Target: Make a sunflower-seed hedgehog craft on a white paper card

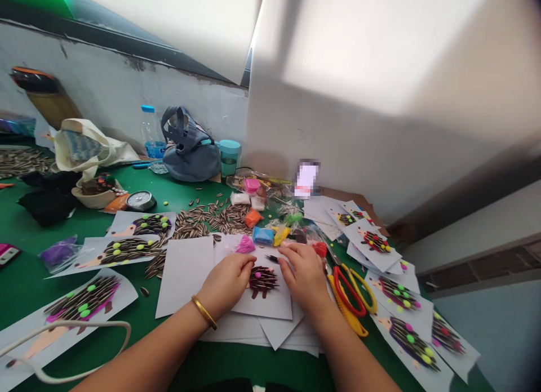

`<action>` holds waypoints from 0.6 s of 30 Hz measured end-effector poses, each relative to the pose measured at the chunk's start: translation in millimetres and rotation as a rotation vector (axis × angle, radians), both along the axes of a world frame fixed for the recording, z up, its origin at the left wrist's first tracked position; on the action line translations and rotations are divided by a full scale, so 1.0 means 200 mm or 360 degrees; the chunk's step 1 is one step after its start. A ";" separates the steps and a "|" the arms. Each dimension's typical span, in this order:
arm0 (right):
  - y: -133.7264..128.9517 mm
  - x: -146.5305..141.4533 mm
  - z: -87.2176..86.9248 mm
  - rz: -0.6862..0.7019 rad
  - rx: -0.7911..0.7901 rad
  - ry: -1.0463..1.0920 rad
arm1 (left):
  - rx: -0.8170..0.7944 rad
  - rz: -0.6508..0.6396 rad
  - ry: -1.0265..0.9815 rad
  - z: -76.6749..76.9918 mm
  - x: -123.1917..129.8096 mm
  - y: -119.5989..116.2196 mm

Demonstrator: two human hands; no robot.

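A hedgehog picture (264, 280) with dark seed spines and one pink dot lies on white paper in front of me. My left hand (231, 279) is at its left edge, fingers pressed together; what they hold, if anything, is hidden. On the right side of the picture is my right hand (303, 271), its thumb and fingers apart at the paper's upper right. A dark pointed tip (271, 258) shows beside the right thumb. Just beyond the hands lie a pink clay lump (245, 244) and a blue clay packet (263, 236).
Sunflower seeds (194, 222) are heaped behind the papers. Red and yellow scissors (350, 290) lie right of my right hand. Finished hedgehog cards (412, 338) spread at right and left. A blue bag (192, 155), a bottle (152, 138) and a phone (306, 178) stand at the back.
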State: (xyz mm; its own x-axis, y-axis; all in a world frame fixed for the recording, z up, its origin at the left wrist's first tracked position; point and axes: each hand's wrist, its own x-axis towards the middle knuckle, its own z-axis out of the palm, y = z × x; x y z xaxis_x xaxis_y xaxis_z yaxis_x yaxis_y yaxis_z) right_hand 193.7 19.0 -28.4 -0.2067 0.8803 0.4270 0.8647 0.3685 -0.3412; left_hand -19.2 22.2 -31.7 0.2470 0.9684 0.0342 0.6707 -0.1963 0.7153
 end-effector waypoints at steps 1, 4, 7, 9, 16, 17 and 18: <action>0.00 -0.01 0.00 -0.0051 0.0022 -0.0038 | 0.0007 0.0010 -0.0009 0.00 0.00 0.00; 0.01 -0.03 0.00 -0.0157 0.0000 -0.0150 | 0.0063 0.0042 -0.0056 0.01 0.00 -0.01; 0.03 -0.05 0.00 -0.0188 -0.0046 -0.0223 | 0.0141 0.0061 -0.0124 0.02 0.00 -0.01; 0.05 -0.05 0.00 -0.0201 -0.0087 -0.0256 | 0.0185 0.0064 -0.0165 0.03 0.00 -0.02; 0.15 -0.05 0.03 -0.0110 -0.0166 -0.0282 | 0.0298 0.0086 -0.0327 0.04 -0.01 -0.02; 0.15 -0.06 0.05 -0.0092 -0.0132 -0.0265 | 0.0307 0.0100 -0.0360 0.04 -0.01 -0.02; 0.14 -0.07 0.06 -0.0062 -0.0081 -0.0248 | 0.0307 0.0116 -0.0399 0.04 -0.01 -0.01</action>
